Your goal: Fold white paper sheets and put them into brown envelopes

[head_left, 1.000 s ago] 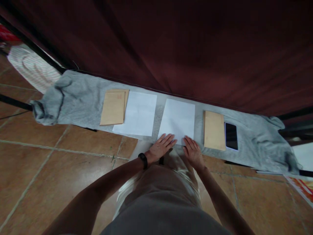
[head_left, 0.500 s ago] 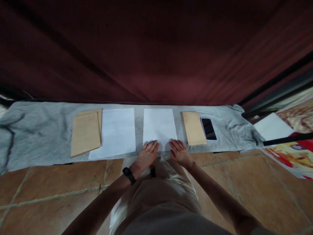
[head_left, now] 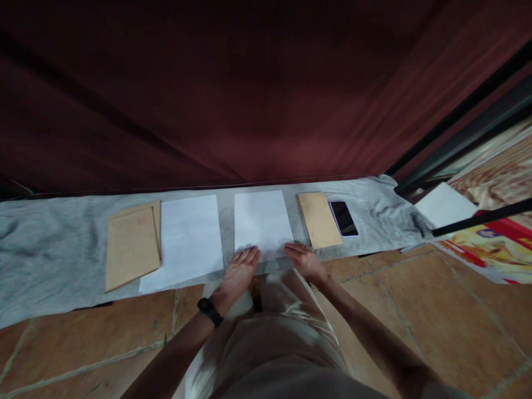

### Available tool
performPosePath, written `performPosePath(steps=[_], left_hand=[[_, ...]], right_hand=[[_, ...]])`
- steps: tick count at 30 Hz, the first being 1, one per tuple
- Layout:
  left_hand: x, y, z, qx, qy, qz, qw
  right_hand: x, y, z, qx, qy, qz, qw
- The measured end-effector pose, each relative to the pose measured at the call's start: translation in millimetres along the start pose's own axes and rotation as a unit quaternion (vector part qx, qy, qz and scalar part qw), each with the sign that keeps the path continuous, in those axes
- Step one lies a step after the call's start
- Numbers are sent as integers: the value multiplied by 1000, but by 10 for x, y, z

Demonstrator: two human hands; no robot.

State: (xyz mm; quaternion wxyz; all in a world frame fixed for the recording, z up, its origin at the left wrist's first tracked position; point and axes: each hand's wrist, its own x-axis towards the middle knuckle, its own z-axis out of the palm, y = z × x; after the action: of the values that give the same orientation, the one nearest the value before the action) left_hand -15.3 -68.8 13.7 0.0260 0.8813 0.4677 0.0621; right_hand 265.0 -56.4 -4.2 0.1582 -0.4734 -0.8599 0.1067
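A white sheet of paper (head_left: 262, 219) lies on the grey cloth in front of me. My left hand (head_left: 242, 267) rests flat at its near left corner, fingers stretched out. At the near right corner, my right hand (head_left: 306, 261) has its fingers extended over the edge of the sheet; its thumb is hidden. Left of this sheet are more white paper (head_left: 189, 238) and several brown envelopes (head_left: 132, 246) overlapping its left side. A brown envelope (head_left: 319, 220) lies just right of my right hand, beside a dark-screened phone (head_left: 344, 218).
The grey cloth (head_left: 382, 208) covers a long narrow surface with a dark red fabric (head_left: 257, 111) behind it. At the right are a dark bar (head_left: 482, 217), a white sheet (head_left: 445, 208) and a colourful printed box (head_left: 494, 249). Tiled floor (head_left: 112, 338) shows below.
The view has tilted and shifted, so the things on the cloth sit further left. My right hand's fingers have drawn closer together at the sheet's corner; my left hand stays flat.
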Motion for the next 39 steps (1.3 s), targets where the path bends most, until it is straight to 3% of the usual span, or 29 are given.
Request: performPosePath(steps=[5, 10, 16, 21, 27, 30, 36, 39], left_hand=[[-163, -203, 13, -52, 41, 4, 998], [-204, -294, -19, -106, 67, 10, 992], [-368, -225, -20, -186, 84, 24, 979], [-483, -285, -20, -199, 74, 22, 977], [-420, -499, -9, -250, 68, -1, 966], [-352, -515, 18, -265, 83, 0, 961], [-262, -403, 69, -311, 165, -101, 930], [-243, -365, 81, -338, 178, -180, 906]], right_hand=[[-120, -20, 36, 86, 36, -23, 995], [-186, 1, 38, 175, 46, -3, 983], [-235, 73, 53, 158, 38, 4, 987], [-204, 139, 112, 168, 54, -40, 983], [-181, 199, 81, 234, 42, -35, 971], [-180, 192, 113, 239, 70, 2, 968], [-80, 135, 116, 269, 72, 38, 960], [-25, 100, 93, 277, 89, 108, 951]])
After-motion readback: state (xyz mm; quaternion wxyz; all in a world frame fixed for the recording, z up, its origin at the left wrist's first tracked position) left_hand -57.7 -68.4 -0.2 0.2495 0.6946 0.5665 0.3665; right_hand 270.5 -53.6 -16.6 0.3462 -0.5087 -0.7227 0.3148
